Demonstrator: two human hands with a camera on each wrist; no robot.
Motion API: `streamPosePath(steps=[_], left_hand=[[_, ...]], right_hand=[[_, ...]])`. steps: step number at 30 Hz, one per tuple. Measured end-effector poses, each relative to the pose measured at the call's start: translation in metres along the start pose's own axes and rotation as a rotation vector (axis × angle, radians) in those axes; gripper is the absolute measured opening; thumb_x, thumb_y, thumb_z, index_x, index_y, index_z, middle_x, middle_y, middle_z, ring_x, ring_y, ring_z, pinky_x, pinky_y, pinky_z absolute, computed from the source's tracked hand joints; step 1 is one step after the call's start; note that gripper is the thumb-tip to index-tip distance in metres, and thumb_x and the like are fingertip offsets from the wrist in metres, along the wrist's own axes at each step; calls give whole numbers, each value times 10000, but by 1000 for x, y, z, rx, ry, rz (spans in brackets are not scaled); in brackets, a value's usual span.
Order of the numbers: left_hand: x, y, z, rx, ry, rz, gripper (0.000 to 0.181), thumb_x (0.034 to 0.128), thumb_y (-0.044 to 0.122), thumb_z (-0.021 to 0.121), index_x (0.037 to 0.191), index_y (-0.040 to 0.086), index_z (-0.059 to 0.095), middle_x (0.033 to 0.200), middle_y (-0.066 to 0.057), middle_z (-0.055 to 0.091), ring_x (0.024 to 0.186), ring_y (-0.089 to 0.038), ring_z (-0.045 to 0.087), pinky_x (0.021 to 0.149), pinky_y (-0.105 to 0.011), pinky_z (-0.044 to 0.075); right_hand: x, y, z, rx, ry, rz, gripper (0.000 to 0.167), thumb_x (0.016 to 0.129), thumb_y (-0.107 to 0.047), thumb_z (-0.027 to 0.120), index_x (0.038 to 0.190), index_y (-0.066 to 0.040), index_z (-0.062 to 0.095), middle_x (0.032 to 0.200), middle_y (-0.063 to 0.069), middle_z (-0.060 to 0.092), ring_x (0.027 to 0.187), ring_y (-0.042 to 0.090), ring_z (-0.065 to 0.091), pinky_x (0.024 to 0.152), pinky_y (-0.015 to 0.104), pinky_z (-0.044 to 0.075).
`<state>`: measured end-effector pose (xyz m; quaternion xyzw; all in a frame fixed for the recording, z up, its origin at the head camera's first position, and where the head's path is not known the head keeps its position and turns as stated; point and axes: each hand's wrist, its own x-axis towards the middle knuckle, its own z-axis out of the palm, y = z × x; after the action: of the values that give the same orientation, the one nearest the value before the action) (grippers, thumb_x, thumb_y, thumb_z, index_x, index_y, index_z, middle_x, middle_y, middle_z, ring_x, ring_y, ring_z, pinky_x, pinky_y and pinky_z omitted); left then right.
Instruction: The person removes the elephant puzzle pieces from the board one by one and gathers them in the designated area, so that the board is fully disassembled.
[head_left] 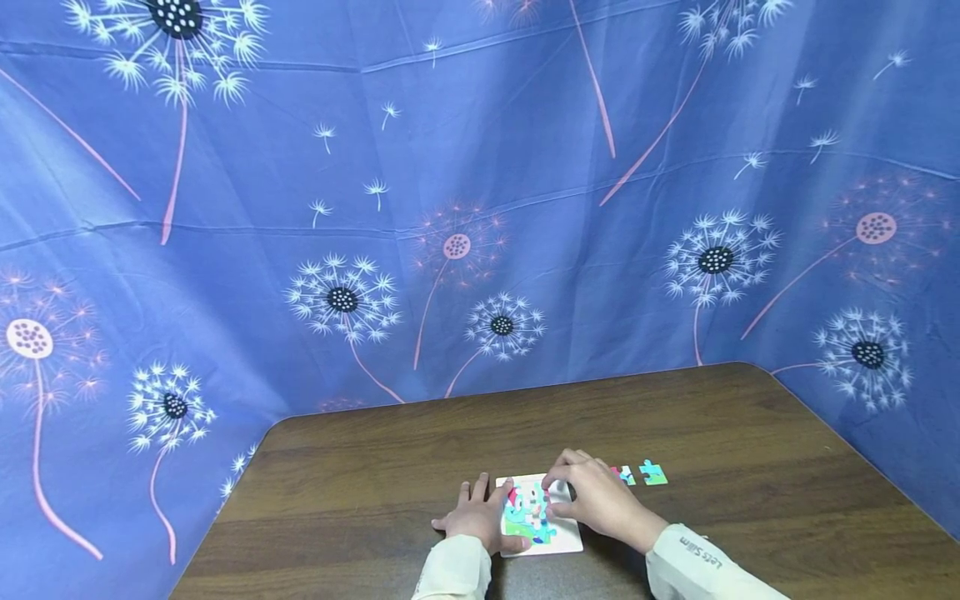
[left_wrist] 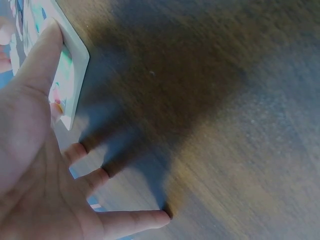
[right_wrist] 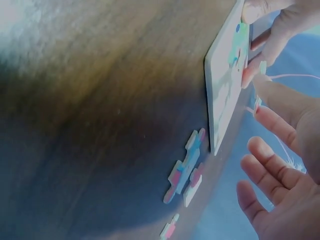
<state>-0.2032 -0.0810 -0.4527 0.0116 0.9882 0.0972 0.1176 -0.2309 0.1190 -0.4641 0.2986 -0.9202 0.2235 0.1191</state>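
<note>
A small jigsaw puzzle board (head_left: 566,542) with a pale frame lies flat on the table, a colourful picture partly filling it. My left hand (head_left: 474,518) spreads its fingers beside the board's left side. Its thumb (left_wrist: 47,42) presses on the board near the front edge, and the index fingertip touches the far left corner. Over the board, my right hand (head_left: 603,498) pinches a jigsaw piece (right_wrist: 263,67) between thumb and index finger. That piece is seen nearly edge-on, its picture mostly hidden. The other right fingers are loosely bent.
Loose jigsaw pieces lie right of the board: a blue-and-green one (head_left: 653,473) and a piece with red and white (head_left: 627,475), partly behind the right hand. The right wrist view shows a blue-and-pink piece (right_wrist: 187,170) too. A blue dandelion-print cloth (head_left: 480,208) hangs behind the wooden table (head_left: 360,500).
</note>
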Motion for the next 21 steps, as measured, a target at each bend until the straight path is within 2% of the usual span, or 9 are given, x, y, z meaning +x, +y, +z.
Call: streamPosePath(steps=[11, 21], left_hand=[[0, 0, 2, -13, 7, 2, 846, 757, 539, 854, 1489, 293, 510, 1567, -68, 418, 1453, -379, 370, 880, -833, 402], [4, -1, 4, -19, 1, -1, 859, 750, 542, 856, 1495, 298, 504, 1573, -68, 410, 1456, -385, 363, 865, -845, 396]], right_hand=[[-4, 6, -10, 22, -16, -8, 234, 761, -281, 906, 948, -241, 772, 952, -130, 604, 899, 130, 608, 738, 364, 527], [-10, 15, -17, 63, 2, -22, 235, 764, -282, 900, 954, -223, 776, 929, -94, 601, 751, 65, 513, 610, 234, 414]])
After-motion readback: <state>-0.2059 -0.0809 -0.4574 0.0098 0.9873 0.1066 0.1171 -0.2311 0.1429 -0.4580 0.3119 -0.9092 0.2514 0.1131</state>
